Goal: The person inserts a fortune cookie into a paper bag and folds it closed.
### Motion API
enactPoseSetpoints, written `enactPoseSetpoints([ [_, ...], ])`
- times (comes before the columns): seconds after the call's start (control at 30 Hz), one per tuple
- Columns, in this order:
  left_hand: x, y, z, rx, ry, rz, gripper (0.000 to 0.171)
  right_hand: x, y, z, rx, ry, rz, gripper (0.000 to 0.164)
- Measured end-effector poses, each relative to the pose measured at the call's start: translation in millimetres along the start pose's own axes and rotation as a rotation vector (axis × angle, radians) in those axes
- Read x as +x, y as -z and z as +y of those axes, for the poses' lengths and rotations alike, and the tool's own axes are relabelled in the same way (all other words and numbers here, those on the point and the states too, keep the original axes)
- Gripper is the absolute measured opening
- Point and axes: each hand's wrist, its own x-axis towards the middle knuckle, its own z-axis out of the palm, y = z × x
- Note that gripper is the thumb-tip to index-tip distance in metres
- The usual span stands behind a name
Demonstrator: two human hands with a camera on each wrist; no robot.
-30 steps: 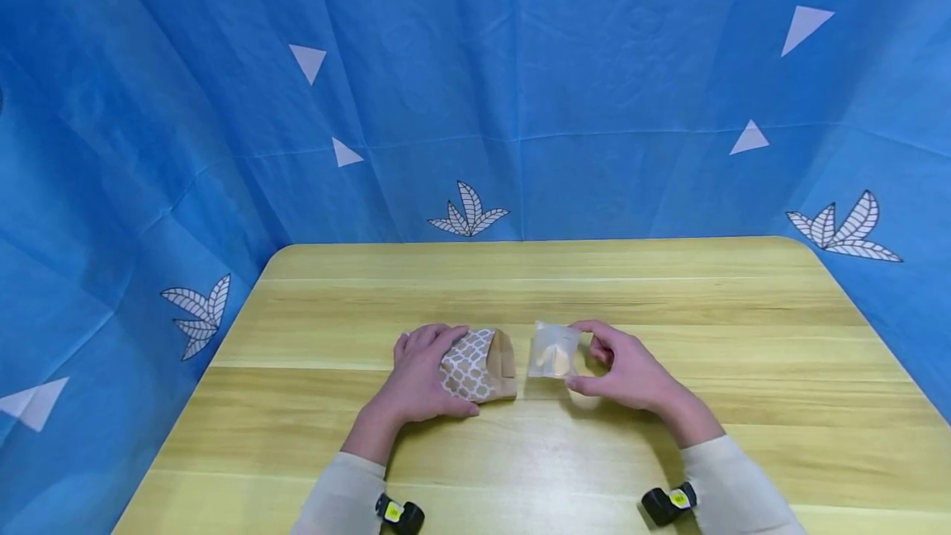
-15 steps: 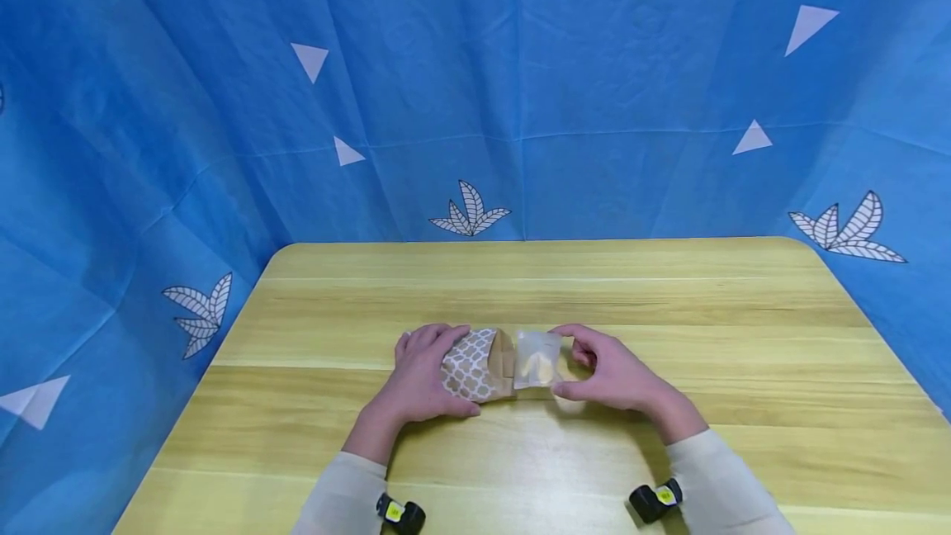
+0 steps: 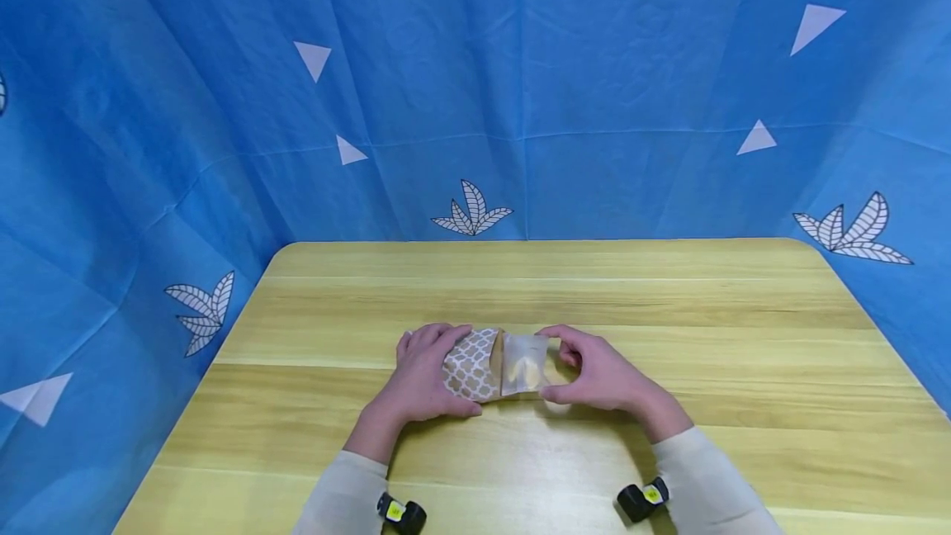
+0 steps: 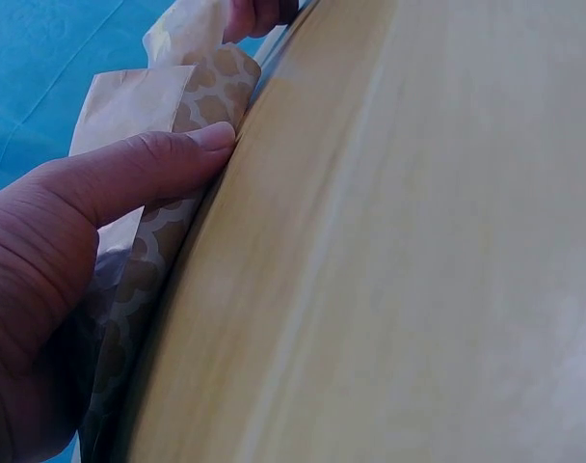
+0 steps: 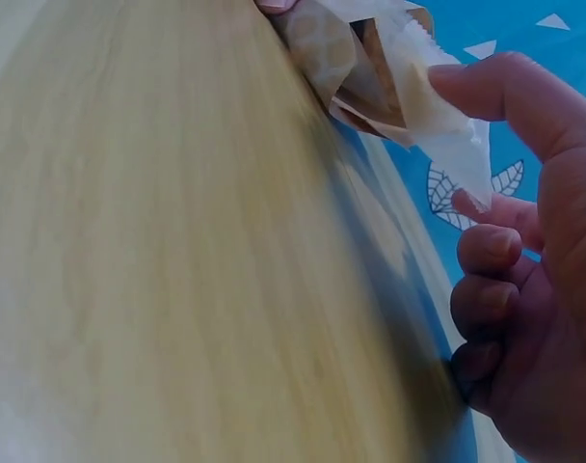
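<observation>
A brown paper bag [image 3: 471,366] with a white lattice print lies on its side, its mouth facing right. My left hand [image 3: 425,378] grips it across the body, thumb along the near edge and fingers over the far edge. In the left wrist view the thumb presses the printed side of the bag [image 4: 148,256]. My right hand [image 3: 605,374] holds a small translucent packet [image 3: 524,362] with pale pieces inside, thumb and index finger at its opposite corners. The left end of the packet is in the bag's mouth; in the right wrist view the bag's flap lies around the packet [image 5: 438,116].
The work lies on a light wood-grain table [image 3: 357,287]. Behind it hangs a blue curtain [image 3: 594,172] with white leaves and triangles. Each sleeve carries a small black wrist camera, the left camera [image 3: 401,513] and the right camera [image 3: 642,499].
My right hand has moved left with the packet, from apart from the bag to the bag's mouth, where its left end now sits inside. My left hand and the bag have stayed put.
</observation>
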Motion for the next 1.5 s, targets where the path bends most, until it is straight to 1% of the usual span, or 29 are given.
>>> enactPoseSetpoints([
  [0.23,0.1,-0.2,0.7,0.004,0.010,-0.006,0.115,4.0,-1.6,-2.7,-0.053,-0.010,-0.004,0.073],
  [0.47,0.8,-1.6,0.1,0.002,-0.008,0.003,0.115,4.6,-1.3,-5.1,-0.063,0.004,0.011,0.077],
  [0.63,0.6,-1.1,-0.7,0.008,-0.003,0.006,0.115,8.0,-1.4,-6.0,-0.085,0.005,0.008,0.080],
  [0.87,1.0,-2.2,-0.9,0.002,0.002,0.005,0.115,10.3,-1.3,-6.2,-0.114,-0.003,0.031,0.081],
  [1.17,1.5,-2.1,-0.1,0.005,0.008,0.002,0.115,7.5,-0.8,-7.1,-0.115,-0.010,0.012,0.082],
  [1.33,0.8,-0.6,0.7,-0.002,0.017,-0.003,0.114,10.4,-3.1,-7.6,-0.114,-0.008,0.002,0.085],
  [1.5,0.6,-0.1,1.1,-0.004,0.017,-0.003,0.113,14.3,-8.1,-8.7,-0.155,-0.003,0.002,0.085],
])
